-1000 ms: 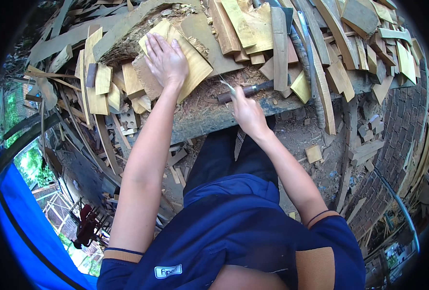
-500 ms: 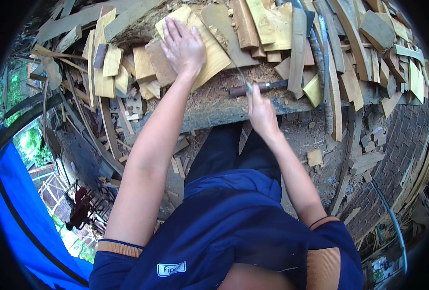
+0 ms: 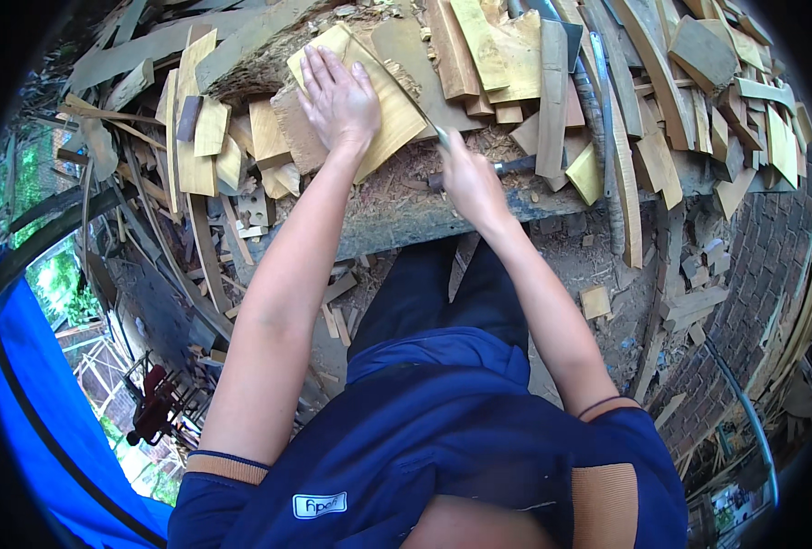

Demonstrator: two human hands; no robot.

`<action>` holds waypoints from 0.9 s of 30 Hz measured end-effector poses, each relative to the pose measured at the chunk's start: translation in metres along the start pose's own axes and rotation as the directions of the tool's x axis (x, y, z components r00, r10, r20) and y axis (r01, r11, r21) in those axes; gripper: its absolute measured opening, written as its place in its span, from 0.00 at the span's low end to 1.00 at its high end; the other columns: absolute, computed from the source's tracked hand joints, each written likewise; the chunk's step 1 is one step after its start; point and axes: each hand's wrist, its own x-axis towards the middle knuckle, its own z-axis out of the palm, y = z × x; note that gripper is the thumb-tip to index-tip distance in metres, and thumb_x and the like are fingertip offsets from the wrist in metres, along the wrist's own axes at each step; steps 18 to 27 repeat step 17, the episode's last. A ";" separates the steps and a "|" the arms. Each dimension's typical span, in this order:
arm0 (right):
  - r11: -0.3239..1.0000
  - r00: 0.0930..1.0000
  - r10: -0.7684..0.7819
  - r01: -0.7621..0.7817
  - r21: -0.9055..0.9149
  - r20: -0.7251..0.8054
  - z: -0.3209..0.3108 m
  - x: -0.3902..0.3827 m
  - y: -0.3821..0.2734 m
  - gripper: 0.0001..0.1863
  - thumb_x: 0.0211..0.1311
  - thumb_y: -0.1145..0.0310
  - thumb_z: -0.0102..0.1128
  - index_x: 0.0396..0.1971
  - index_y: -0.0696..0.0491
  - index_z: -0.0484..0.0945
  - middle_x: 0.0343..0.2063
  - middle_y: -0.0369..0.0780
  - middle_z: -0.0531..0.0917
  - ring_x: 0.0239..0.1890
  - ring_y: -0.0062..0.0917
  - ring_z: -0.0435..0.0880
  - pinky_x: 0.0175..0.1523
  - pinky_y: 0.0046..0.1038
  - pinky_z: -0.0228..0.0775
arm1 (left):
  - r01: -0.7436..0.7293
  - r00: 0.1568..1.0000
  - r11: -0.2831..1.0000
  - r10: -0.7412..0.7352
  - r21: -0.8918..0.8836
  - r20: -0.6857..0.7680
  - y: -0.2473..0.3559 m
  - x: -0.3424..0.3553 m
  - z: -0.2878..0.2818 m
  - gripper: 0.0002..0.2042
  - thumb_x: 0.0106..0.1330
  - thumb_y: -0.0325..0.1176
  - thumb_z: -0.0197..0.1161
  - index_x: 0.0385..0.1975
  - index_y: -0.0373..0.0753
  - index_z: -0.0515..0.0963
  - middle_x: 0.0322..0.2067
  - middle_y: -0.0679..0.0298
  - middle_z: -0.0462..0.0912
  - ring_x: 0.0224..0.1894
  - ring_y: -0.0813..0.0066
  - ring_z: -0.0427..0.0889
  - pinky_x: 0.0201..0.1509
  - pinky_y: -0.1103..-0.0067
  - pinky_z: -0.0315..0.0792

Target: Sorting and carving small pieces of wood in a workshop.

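My left hand point(image 3: 340, 102) lies flat, fingers stretched out, on a pale yellow wooden board point(image 3: 395, 119) and presses it against the wood under it. My right hand point(image 3: 475, 178) is closed round the handle of a long thin-bladed hand tool point(image 3: 404, 84); its exact kind cannot be made out. The blade runs along the board's right edge, slanting away to the far left. Behind my right hand lies a dark-handled tool point(image 3: 518, 165) with a metal ring, partly hidden by the hand.
A rough bench beam point(image 3: 378, 222) spans in front of me, strewn with sawdust. Offcuts crowd both sides, among them a tall pale strip point(image 3: 552, 101) and a dark block point(image 3: 189, 119). A blue-grey curved bar point(image 3: 610, 119) stands right. Wood scraps point(image 3: 595, 302) lie on the ground.
My right hand has pushed the thin-bladed tool forward and to the left along the board's edge. My left hand stays flat on the board, the view having shifted slightly.
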 end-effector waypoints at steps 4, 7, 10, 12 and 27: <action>0.994 1.000 -0.019 0.018 -0.111 -0.003 0.001 0.015 -0.008 0.09 0.72 0.66 0.46 0.44 0.55 0.66 0.23 0.58 0.80 0.30 0.57 0.80 0.33 0.55 0.70 | 0.002 1.000 1.000 -0.002 0.005 0.014 0.004 0.001 -0.004 0.32 0.75 0.49 0.36 0.72 0.34 0.50 0.75 0.56 0.44 0.77 0.62 0.41 0.77 0.60 0.38; 0.991 0.993 0.109 -0.105 -0.086 0.047 -0.015 -0.034 -0.006 0.09 0.72 0.67 0.47 0.45 0.55 0.66 0.22 0.59 0.79 0.30 0.58 0.80 0.33 0.56 0.69 | -0.001 1.000 1.000 0.000 0.010 0.027 0.003 0.002 -0.004 0.32 0.75 0.49 0.36 0.72 0.34 0.50 0.75 0.56 0.44 0.77 0.63 0.41 0.77 0.60 0.38; 0.985 0.986 0.152 -0.146 -0.092 0.069 -0.014 -0.038 -0.004 0.09 0.72 0.67 0.48 0.45 0.55 0.66 0.22 0.59 0.79 0.30 0.59 0.79 0.33 0.57 0.68 | 0.016 0.999 1.000 -0.016 0.014 0.037 -0.001 -0.003 -0.002 0.32 0.75 0.49 0.35 0.72 0.34 0.50 0.75 0.56 0.44 0.77 0.63 0.40 0.77 0.60 0.37; 0.991 0.994 0.105 -0.101 -0.093 0.040 -0.008 -0.013 -0.003 0.09 0.71 0.67 0.49 0.45 0.55 0.66 0.22 0.59 0.79 0.31 0.59 0.79 0.34 0.56 0.68 | 0.010 1.000 1.000 -0.010 0.003 0.029 0.002 0.001 -0.002 0.32 0.75 0.49 0.34 0.72 0.35 0.50 0.75 0.56 0.44 0.77 0.63 0.40 0.77 0.60 0.37; 0.990 0.999 0.034 -0.032 -0.137 0.009 -0.012 -0.009 -0.017 0.08 0.71 0.66 0.48 0.42 0.55 0.64 0.20 0.56 0.80 0.27 0.57 0.81 0.32 0.55 0.72 | 0.029 0.998 1.000 -0.029 -0.009 0.051 0.001 0.001 -0.003 0.33 0.75 0.51 0.33 0.73 0.37 0.47 0.75 0.58 0.41 0.77 0.64 0.39 0.78 0.60 0.35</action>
